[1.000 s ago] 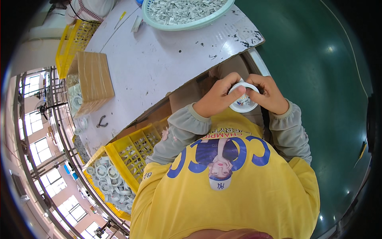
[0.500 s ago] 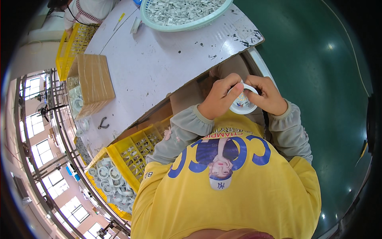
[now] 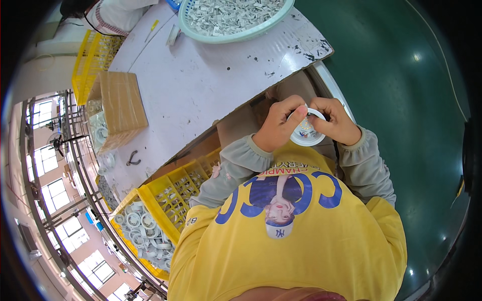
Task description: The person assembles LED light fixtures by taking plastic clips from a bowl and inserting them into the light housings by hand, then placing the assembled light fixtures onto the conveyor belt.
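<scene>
Just off the near edge of the table (image 3: 191, 90), over the lap, the left hand (image 3: 275, 124) and the right hand (image 3: 340, 121) both grip the white round housing (image 3: 316, 142), fingers curled around its sides and thumbs over its rim. Good handling here probably means bracing the wall evenly from both sides, keeping the mouth facing up and pressing gently, since the patterned disc (image 3: 305, 131) inside looks easy to mark. The thumbs hide part of that disc, so whether it sits flush cannot be told; shifting them outward would give a clearer look. Against the table's near edge, toward its left end, stands a yellow crate (image 3: 159, 209) of white ring-shaped parts, close to the left elbow and easily knocked. On the table's left end a cardboard box (image 3: 123, 103) of wrapped parts takes up room, while toward its far side a pale green basin (image 3: 221, 38) heaped with small pale pieces blocks that stretch. Pliers (image 3: 132, 159) lie loose near the table's left end, and a slim yellow-handled tool (image 3: 154, 24) rests toward its far left.
</scene>
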A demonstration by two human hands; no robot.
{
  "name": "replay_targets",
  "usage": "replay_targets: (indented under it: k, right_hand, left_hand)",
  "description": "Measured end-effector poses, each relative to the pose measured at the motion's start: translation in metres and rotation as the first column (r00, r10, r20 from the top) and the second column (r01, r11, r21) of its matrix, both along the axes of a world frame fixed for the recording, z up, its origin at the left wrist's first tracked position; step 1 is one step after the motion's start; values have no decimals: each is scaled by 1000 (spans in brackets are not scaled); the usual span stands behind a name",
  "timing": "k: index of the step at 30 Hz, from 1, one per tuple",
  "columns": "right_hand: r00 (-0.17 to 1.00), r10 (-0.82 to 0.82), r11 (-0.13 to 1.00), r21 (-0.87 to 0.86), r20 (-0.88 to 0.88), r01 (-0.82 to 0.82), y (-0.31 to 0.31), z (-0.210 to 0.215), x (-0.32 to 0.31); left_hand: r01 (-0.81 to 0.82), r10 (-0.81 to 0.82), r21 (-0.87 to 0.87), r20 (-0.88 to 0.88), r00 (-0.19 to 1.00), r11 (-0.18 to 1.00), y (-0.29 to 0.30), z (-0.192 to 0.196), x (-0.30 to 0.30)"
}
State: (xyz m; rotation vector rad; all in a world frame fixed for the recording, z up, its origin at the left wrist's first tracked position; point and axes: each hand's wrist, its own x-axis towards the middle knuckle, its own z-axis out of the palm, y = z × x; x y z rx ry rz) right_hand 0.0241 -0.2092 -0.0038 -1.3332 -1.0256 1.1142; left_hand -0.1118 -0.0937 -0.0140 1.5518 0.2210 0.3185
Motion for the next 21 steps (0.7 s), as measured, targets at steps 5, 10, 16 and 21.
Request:
replay_targets:
  k: [5,10,16,21]
  right_hand:
    - [999,3,1000,-16,-53,-4,1,-3,-1]
    - [985,-4,1000,-23,-171,0,4,-11,-1]
    - [994,-54,999,3,100,54,11,-9,1]
    - [996,-83,996,29,18,82,10,-13,0]
  left_hand:
    - [-1,0,-32,-27,1000,999,1,1,0]
    - [-7,3,-76,-52,999,997,3,1,3]
    - [-150,142,-81,-96,985,985,3,-2,6]
    - [-100,93,-70,-101,991,992,4,-3,3]
